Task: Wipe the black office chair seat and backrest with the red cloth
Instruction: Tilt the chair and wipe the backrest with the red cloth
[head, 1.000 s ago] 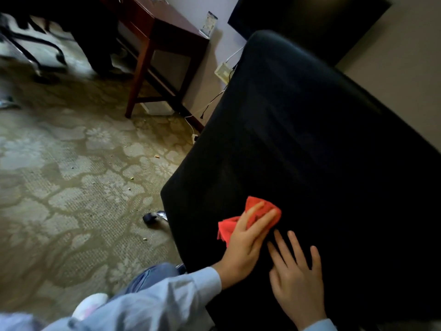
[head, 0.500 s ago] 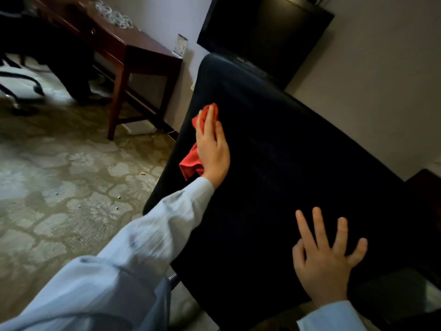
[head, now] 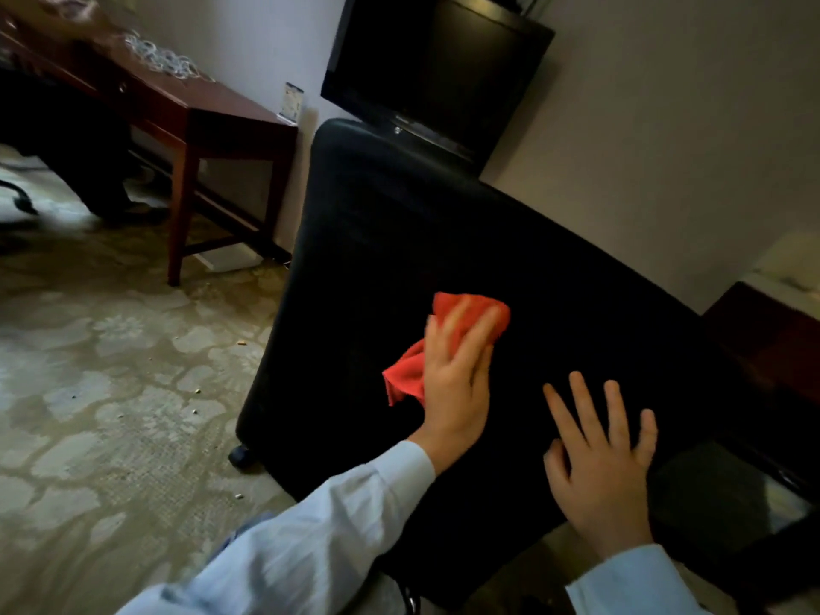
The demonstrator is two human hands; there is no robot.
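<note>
Pressing down flat, the left hand (head: 457, 383) pushes the red cloth (head: 407, 375) onto the black chair (head: 399, 224). Its fingers are straight and close together, a bit blurry, not curled round the cloth. The cloth sits near the middle of the chair's dark pad. The right hand (head: 599, 472) lies just beside it, fingers spread apart, flat on the chair. A brown desk (head: 213, 113) and a black TV (head: 443, 68) stand behind.

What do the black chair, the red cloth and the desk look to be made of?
Black chair: smooth, faint sheen along its rounded edge, probably leather or faux leather; too dark to say which. Red cloth: soft matte fabric, perhaps microfibre; it bunches into folds. Desk: reddish-brown wood or veneer, polished; its top reflects light.
</note>
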